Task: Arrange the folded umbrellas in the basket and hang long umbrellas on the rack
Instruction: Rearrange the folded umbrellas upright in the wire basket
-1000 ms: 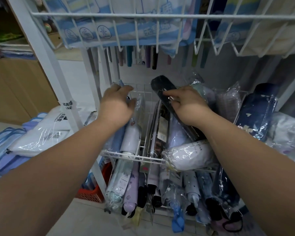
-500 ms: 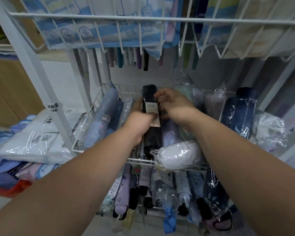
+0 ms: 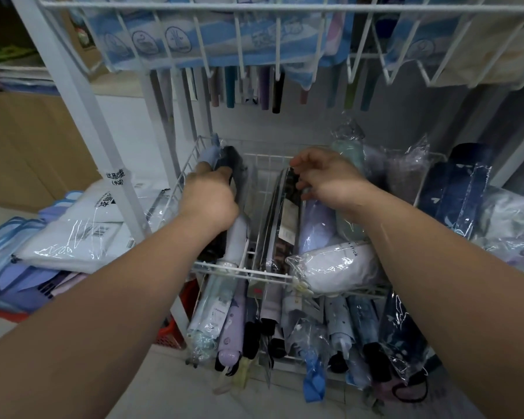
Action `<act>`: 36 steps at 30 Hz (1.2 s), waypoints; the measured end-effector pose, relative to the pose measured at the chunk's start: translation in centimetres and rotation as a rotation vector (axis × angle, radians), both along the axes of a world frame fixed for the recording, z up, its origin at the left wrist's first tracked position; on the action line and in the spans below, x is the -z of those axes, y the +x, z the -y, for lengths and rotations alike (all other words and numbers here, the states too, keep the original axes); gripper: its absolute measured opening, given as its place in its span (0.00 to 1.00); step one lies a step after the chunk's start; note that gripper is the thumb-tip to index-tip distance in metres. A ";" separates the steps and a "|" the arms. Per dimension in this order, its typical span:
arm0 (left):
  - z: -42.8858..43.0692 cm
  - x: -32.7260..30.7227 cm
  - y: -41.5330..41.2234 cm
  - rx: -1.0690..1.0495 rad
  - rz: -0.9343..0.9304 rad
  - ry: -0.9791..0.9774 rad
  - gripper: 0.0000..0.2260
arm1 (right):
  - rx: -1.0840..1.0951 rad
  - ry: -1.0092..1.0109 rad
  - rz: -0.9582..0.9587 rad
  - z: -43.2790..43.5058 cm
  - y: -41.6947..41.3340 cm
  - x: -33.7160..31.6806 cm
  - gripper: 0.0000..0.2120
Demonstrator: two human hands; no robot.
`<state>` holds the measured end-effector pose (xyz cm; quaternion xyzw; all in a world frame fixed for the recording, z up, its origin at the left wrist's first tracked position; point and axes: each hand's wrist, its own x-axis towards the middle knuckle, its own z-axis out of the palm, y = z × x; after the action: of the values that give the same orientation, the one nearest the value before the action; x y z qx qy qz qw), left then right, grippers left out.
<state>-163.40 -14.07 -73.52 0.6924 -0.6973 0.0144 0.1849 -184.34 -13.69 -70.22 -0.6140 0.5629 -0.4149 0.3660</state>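
A white wire basket (image 3: 245,269) on the rack holds several folded umbrellas in clear wrap. My left hand (image 3: 209,201) grips a black folded umbrella (image 3: 235,164) at the basket's left side, beside a pale blue one (image 3: 208,154) and a white one (image 3: 236,240). My right hand (image 3: 324,179) is at the middle of the basket. Its curled fingers and thumb pinch the top end of a dark wrapped umbrella with a label (image 3: 285,213), which stands on edge. A white wrapped umbrella (image 3: 336,264) lies across the front right. Long umbrellas' tips (image 3: 277,92) hang from the upper rack.
A lower basket (image 3: 339,379) below holds several more folded umbrellas. Navy wrapped umbrellas (image 3: 457,189) lie at the right. The rack's white post (image 3: 103,140) stands at the left, with packaged goods (image 3: 73,234) stacked beyond it and a red crate (image 3: 170,337) below.
The black umbrella has passed from my right hand to my left and moved from the basket's middle to its left side. My right hand has shifted onto the dark wrapped umbrella.
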 end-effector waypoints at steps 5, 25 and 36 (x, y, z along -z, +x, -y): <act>-0.4 0.7 0.2 -0.072 0.149 -0.032 0.21 | -0.015 0.007 0.082 0.4 -0.5 -0.2 0.11; -19.4 6.0 -16.5 0.567 -1.131 0.389 0.27 | -0.167 0.138 0.746 -1.9 -1.8 -3.8 0.15; -19.7 5.8 -17.1 0.582 -1.228 0.358 0.27 | -0.147 -0.025 0.428 -5.4 -2.6 -4.8 0.09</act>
<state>-180.52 5.65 -79.32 0.3803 -0.6153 -0.5444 0.4248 -186.97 -8.30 -65.47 -0.5558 0.4211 -0.5149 0.4986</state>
